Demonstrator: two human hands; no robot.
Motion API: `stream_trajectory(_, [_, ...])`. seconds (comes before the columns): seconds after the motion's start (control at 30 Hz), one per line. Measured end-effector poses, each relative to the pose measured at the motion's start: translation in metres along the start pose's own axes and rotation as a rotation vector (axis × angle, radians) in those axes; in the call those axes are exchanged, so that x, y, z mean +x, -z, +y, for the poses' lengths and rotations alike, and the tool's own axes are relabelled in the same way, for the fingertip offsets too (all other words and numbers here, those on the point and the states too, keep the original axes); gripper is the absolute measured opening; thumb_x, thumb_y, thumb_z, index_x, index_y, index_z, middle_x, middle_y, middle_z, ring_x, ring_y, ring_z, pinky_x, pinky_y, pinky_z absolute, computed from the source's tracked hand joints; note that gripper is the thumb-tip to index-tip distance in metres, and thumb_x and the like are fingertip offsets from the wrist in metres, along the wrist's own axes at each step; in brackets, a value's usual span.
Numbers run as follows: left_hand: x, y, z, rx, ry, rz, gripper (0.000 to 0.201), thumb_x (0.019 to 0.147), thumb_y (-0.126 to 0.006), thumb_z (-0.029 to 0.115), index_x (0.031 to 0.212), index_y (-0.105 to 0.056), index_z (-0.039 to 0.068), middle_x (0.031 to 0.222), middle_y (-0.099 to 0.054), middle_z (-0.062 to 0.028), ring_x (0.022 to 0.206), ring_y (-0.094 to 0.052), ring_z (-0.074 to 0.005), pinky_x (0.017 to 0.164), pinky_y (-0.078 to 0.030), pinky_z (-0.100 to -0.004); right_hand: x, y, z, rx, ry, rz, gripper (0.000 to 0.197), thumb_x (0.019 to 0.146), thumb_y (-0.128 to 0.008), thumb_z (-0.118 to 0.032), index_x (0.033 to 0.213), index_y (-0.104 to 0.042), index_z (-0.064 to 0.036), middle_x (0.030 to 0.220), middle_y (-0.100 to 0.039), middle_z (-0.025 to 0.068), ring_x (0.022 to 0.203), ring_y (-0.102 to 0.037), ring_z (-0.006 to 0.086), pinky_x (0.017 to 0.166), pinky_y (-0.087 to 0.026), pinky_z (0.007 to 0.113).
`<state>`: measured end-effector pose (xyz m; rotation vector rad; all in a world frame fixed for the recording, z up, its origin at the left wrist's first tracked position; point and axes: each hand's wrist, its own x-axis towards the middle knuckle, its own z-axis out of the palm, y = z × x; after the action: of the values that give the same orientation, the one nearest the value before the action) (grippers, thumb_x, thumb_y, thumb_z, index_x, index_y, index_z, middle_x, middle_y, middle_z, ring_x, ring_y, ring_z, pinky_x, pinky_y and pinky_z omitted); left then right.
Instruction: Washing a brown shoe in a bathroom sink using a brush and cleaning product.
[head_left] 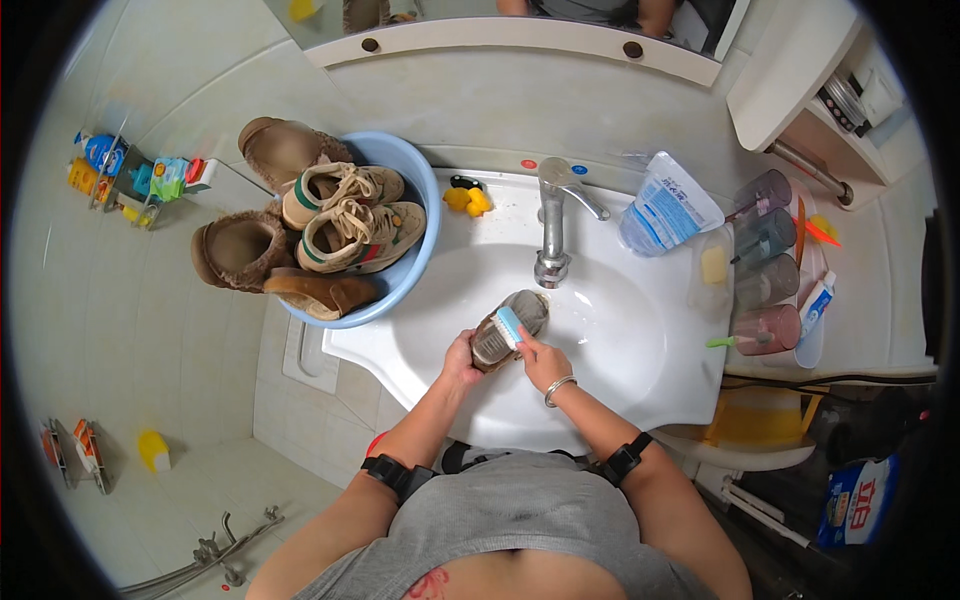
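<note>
Over the white sink my left hand grips a shoe by its lower left end, with its grey-brown sole turned up. My right hand is closed on a scrubbing brush with a light blue back and white bristles. The bristles rest against the middle of the sole. Just beyond the shoe stands the chrome faucet. Whether water runs from it I cannot tell. The side of the shoe facing the basin is hidden.
A blue basin at the left holds beige sneakers and brown fuzzy-lined shoes. Yellow rubber ducks, a white-blue pouch and a soap dish sit on the sink's rim. Several tinted cups stand at the right.
</note>
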<state>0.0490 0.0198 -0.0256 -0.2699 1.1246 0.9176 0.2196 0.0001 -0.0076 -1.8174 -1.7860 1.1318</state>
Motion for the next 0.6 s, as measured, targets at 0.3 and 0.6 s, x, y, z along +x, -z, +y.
stream_trajectory(0.3, [-0.009, -0.012, 0.002, -0.015, 0.008, -0.012, 0.026, 0.088, -0.039, 0.021, 0.101, -0.052, 0.002, 0.103, -0.059, -0.0154, 0.097, -0.059, -0.0305, 0.090, -0.047, -0.0472, -0.005, 0.014, 0.022, -0.023, -0.051, -0.030, 0.033, 0.088, -0.052, -0.034, 0.120, -0.055, -0.0267, 0.074, -0.060, 0.0201, 0.061, -0.059, 0.0351, 0.054, -0.046, 0.041])
stream_trajectory(0.6, [-0.002, -0.006, 0.024, 0.042, 0.034, -0.032, 0.029, 0.087, -0.038, 0.024, 0.099, -0.053, 0.002, 0.101, -0.060, -0.0163, 0.098, -0.058, -0.0328, 0.092, -0.043, -0.0516, -0.004, 0.019, 0.004, -0.007, -0.024, -0.094, 0.032, 0.089, -0.050, -0.032, 0.120, -0.056, -0.0250, 0.079, -0.062, 0.0187, 0.070, -0.062, 0.0345, 0.062, -0.049, 0.043])
